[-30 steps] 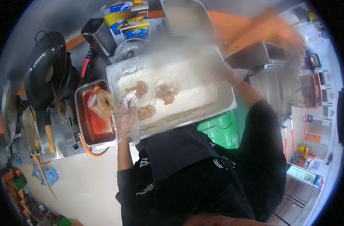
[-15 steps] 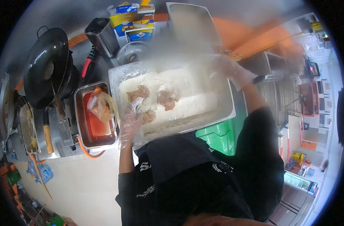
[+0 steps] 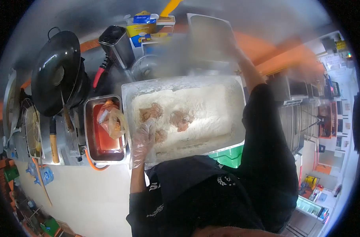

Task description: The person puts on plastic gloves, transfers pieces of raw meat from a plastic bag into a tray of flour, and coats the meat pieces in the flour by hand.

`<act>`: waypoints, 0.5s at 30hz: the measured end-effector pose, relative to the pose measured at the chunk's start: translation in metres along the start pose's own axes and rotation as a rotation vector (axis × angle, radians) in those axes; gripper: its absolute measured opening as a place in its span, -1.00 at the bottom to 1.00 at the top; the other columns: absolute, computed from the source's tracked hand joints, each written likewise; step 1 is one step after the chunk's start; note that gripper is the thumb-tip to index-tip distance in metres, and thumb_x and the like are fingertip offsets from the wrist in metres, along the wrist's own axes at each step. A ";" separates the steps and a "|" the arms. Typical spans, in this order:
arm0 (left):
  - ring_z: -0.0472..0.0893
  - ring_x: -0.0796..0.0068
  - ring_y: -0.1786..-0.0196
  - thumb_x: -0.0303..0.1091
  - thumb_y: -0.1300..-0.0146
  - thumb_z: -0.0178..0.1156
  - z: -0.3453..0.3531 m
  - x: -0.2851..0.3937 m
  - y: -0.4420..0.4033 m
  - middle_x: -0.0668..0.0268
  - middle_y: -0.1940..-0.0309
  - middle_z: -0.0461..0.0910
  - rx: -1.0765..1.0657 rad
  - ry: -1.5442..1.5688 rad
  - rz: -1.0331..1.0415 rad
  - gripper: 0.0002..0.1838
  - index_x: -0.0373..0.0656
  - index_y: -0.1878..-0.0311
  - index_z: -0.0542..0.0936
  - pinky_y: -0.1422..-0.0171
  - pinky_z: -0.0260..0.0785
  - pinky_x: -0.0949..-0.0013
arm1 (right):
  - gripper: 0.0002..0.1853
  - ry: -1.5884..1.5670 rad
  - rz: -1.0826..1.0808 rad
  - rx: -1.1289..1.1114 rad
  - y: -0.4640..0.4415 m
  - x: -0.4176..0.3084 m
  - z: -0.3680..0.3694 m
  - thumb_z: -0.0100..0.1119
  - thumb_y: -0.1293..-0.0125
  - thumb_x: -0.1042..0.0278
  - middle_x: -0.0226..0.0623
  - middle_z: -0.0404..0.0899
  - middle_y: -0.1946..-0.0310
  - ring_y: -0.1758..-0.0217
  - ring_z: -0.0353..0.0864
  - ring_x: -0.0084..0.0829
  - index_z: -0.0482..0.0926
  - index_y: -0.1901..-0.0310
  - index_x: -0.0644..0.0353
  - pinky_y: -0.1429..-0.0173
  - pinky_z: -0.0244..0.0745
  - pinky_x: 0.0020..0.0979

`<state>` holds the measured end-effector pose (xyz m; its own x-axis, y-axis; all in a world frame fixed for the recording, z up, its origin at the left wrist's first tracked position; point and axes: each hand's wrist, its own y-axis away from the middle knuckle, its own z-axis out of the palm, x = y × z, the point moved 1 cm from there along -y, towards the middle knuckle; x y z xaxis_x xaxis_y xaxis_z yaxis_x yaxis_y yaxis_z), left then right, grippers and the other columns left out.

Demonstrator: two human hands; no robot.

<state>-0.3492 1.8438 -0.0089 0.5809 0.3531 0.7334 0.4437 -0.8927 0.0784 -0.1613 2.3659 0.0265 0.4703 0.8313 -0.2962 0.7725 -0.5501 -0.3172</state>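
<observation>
A large metal tray (image 3: 244,118) of white flour (image 3: 215,112) lies in front of me. Several pieces of raw meat, perhaps chicken, dusted with flour, rest in its left half; one meat piece (image 3: 151,112) is just beyond my fingertips and another meat piece (image 3: 181,119) sits nearer the middle. My left hand (image 3: 143,140), in a clear plastic glove, reaches over the tray's left edge with fingers stretched out, close beside the meat. My right hand (image 3: 236,49) is stretched far forward by an upright pale container (image 3: 209,37); a hazy smear hides its fingers.
Left of the tray stands a metal pan (image 3: 90,152) with red liquid and a plastic bag (image 3: 112,122). Further left are a black wok (image 3: 49,79) and a red-handled tool (image 3: 99,75). Boxes (image 3: 142,27) stand at the back. A green crate (image 3: 229,157) is under the tray's near edge.
My right hand has moved forward from the tray's far right corner to the pale container. My left hand has stayed by the meat. The whole view has shifted slightly.
</observation>
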 end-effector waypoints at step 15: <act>0.57 -0.02 0.37 0.02 -0.20 0.14 0.023 -0.030 0.005 -0.03 0.39 0.58 -0.010 -0.344 -0.039 -0.52 -0.26 0.07 0.53 0.29 0.43 0.06 | -0.73 0.927 -0.356 -0.243 0.017 0.074 0.100 0.04 -0.18 0.15 -0.25 0.59 0.38 0.27 0.56 -0.25 0.63 0.39 0.16 0.08 0.41 -0.32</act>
<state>-0.3488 1.8348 -0.0459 0.7603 0.4591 0.4594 0.4643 -0.8788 0.1098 -0.1560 2.4100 -0.0907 0.2616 0.7347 0.6260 0.9491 -0.3136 -0.0285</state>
